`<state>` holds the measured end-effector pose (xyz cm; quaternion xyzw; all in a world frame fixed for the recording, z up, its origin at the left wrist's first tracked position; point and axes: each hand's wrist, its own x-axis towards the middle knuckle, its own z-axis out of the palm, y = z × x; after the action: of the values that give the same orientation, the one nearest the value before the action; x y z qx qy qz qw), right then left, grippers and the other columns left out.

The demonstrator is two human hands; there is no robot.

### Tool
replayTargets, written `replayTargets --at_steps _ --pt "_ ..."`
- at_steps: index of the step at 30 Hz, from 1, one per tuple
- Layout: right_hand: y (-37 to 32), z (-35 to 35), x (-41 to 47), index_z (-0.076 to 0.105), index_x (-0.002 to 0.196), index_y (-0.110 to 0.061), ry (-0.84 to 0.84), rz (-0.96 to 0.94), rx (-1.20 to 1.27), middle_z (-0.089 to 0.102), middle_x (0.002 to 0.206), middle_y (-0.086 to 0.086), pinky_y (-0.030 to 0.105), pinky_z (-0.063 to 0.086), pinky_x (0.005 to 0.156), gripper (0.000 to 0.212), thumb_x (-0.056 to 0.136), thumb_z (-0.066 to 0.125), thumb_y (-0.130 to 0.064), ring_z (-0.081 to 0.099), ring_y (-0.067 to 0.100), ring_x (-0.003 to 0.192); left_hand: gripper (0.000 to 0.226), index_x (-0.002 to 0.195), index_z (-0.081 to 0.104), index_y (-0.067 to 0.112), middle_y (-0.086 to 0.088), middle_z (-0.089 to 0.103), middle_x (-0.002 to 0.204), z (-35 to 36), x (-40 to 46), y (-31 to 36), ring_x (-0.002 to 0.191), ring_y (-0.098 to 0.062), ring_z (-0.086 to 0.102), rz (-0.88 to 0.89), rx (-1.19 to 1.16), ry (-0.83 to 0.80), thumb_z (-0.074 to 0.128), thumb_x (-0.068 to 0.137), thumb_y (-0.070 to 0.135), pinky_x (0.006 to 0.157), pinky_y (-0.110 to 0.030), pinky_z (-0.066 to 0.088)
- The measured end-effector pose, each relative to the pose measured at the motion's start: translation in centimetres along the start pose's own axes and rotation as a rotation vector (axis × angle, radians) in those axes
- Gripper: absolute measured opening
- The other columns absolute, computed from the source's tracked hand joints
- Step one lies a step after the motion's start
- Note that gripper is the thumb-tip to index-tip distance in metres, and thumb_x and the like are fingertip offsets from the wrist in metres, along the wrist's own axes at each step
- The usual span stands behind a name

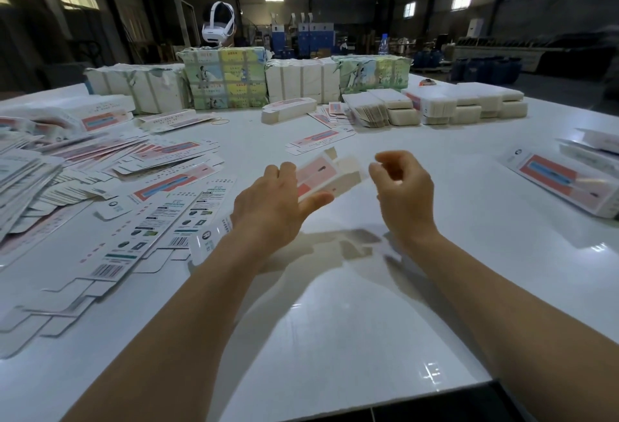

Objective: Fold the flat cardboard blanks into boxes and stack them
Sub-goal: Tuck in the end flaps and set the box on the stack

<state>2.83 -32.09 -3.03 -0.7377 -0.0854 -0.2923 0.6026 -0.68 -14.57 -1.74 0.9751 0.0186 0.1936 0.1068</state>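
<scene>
Standing at the white table (368,304), I have the spread heap of flat blanks (100,180) to the left of my fingers and the finished boxes (569,180) far to the right. My left hand (271,207) grips one half-folded box (330,173) above the table, thumb under it. My right hand (402,183) is just beside its open end, fingers curled; I cannot tell if they touch it.

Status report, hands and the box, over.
Left hand grips half-folded box above table. Right hand curled at its end, contact blurred. Nothing in the way.
</scene>
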Motion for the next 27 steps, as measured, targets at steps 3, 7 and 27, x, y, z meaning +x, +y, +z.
replayTargets --at_steps 3,7,27 --pt "0.0 1.0 -1.3 0.071 0.101 -0.004 -0.08 -0.278 -0.24 0.055 0.094 0.001 0.02 0.041 0.079 0.016 0.088 0.063 -0.008 0.053 0.018 0.09 0.069 0.122 0.041 0.018 -0.003 0.048 0.11 0.1 0.0 0.1 0.095 -0.025 0.052 -0.055 0.003 0.021 0.033 0.081 0.073 0.069 -0.036 0.038" --pt "-0.2 1.4 -1.7 0.068 0.115 -0.008 -0.189 -0.243 -0.292 0.055 0.12 0.005 0.021 0.029 0.098 0.026 0.094 0.054 -0.009 0.039 0.021 0.119 0.07 0.123 0.042 0.018 -0.003 0.048 0.112 0.3 -0.1 0.5 0.097 -0.026 0.053 -0.046 0.015 0.036 0.033 0.081 0.073 0.07 -0.036 0.039" --pt "-0.5 1.5 -2.3 0.026 0.149 -0.016 -0.29 -0.168 -0.23 0.047 0.097 -0.015 0.043 0.027 0.107 0.07 0.082 0.044 -0.002 0.036 0.011 0.104 0.09 0.123 0.04 0.024 0.0 0.05 0.108 1.0 -1.1 1.2 0.092 -0.023 0.055 0.123 0.118 0.061 0.0 0.064 0.079 0.063 -0.033 0.036"
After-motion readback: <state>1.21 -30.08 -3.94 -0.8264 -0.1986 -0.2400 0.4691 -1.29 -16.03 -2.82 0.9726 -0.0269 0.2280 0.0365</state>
